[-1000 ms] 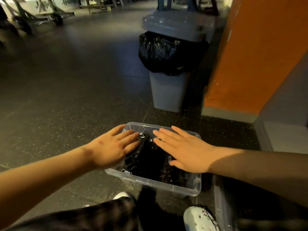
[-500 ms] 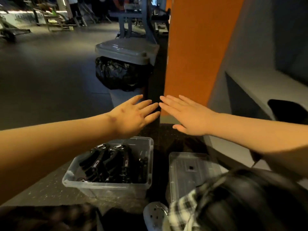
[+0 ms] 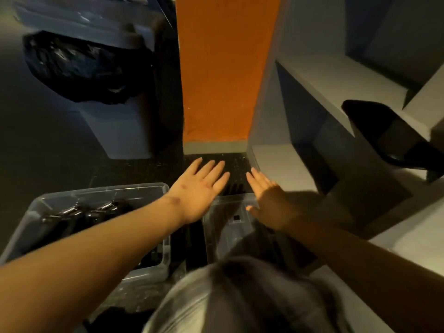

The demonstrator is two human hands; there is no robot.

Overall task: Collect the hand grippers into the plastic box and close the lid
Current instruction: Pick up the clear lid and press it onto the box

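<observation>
Looking down through the head camera, I see the left hand (image 3: pixel 197 191) stretched flat, palm down, with its fingers straight and slightly spread and nothing in it. Its fingertips lie over the dark speckled floor (image 3: pixel 153 169). Its heel sits above the far left corner of the clear lid (image 3: pixel 223 234), though I cannot tell whether it touches. The right hand (image 3: pixel 271 203) is just beside it in shadow, also flat, with straight fingers and nothing in its grasp. Its thumb shows over the lid's far right corner, and again I cannot tell if there is contact. The two hands are apart, with a narrow strip of floor between their fingertips.

The lid lies flat on the floor, not on the box. The clear plastic box (image 3: pixel 108 189) stands just to its left, under the left forearm, with its top open. The hand grippers (image 3: pixel 108 207) are inside it, their black handles bunched together and metal springs showing toward the far side.

Beyond the box stands a pale bin (image 3: pixel 120 133) lined with a black bag (image 3: pixel 79 68). Straight ahead of the hands rises an orange wall (image 3: pixel 221 68). To its right are grey shelves (image 3: pixel 324 78), with a dark object (image 3: pixel 384 131) among them that I cannot make out.
</observation>
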